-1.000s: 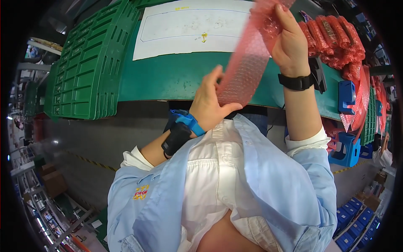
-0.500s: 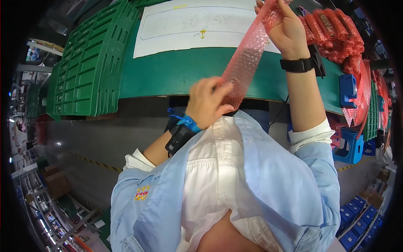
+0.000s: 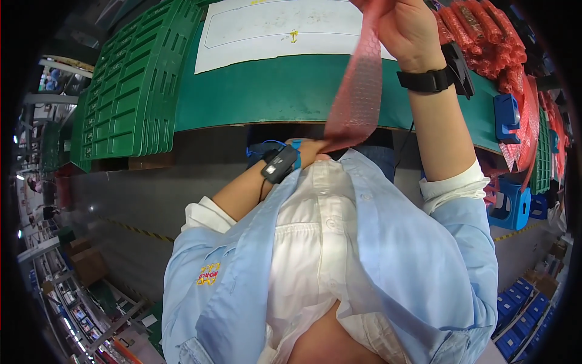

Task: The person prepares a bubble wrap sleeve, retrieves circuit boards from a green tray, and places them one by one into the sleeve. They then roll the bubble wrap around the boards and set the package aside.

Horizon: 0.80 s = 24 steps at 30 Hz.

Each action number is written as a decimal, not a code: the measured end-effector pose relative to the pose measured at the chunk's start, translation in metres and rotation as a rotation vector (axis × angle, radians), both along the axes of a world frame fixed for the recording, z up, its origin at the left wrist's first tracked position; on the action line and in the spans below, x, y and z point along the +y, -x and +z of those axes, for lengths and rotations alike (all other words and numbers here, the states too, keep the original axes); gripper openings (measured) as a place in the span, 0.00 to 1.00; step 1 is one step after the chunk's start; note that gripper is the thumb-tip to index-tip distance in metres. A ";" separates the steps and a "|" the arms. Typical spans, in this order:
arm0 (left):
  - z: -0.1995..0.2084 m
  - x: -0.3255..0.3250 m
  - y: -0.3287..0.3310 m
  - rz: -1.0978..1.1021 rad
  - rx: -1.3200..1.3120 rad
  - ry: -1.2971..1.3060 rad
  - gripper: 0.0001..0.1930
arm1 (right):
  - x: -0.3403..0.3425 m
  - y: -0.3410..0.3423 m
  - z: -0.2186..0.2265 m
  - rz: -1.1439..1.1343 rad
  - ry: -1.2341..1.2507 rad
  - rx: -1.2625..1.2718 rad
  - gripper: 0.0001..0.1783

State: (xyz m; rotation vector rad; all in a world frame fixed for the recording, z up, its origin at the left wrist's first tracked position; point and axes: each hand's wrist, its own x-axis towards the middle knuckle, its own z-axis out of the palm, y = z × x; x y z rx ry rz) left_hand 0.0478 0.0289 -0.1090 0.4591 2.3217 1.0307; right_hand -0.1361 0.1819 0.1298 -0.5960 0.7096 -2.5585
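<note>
A long pink bubble-wrap sleeve (image 3: 356, 100) hangs slantwise in front of me, over the near edge of the green table. Its upper end is gripped by my right hand (image 3: 407, 33), which is raised at the top of the view and partly cut off by it. Close against my shirt, my left hand (image 3: 311, 151) is at the sleeve's lower end. Its fingers are smeared by motion and partly hidden by the sleeve, so their grip does not show. Whether anything is inside the sleeve cannot be made out.
A white sheet (image 3: 279, 33) with drawn lines lies on the green table (image 3: 254, 97). Stacked green crates (image 3: 130, 91) stand at left. Pink bubble-wrapped packs (image 3: 479, 30) are piled at far right, near a blue tape dispenser (image 3: 507, 118) and a blue stool (image 3: 511, 203).
My left hand has moved down and slightly right, toward my body, along with the sleeve's lower end. The sleeve hangs more steeply. My right hand has risen slightly, still gripping the upper end.
</note>
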 end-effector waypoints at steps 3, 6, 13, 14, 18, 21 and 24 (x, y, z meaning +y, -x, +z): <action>-0.039 -0.001 -0.004 0.147 0.151 0.210 0.33 | -0.001 0.001 -0.001 0.149 0.170 -0.027 0.10; -0.045 -0.002 -0.011 0.432 0.449 0.271 0.38 | -0.003 -0.007 -0.016 -0.381 -0.468 0.157 0.12; 0.031 -0.035 -0.032 0.301 0.135 0.212 0.23 | 0.008 0.015 -0.113 -0.366 -0.774 -0.103 0.16; 0.055 -0.036 -0.042 0.330 0.183 -0.046 0.18 | 0.007 0.011 -0.115 -0.397 -0.830 -0.087 0.18; 0.140 -0.041 -0.053 0.397 0.412 -0.311 0.12 | -0.022 -0.012 -0.113 -0.395 -1.033 0.163 0.24; 0.155 -0.038 -0.014 0.271 0.719 -0.141 0.15 | -0.021 -0.012 -0.120 -0.460 -1.154 0.180 0.28; 0.145 -0.022 0.021 0.277 0.858 0.137 0.19 | -0.023 -0.027 -0.115 -0.527 -1.166 0.203 0.31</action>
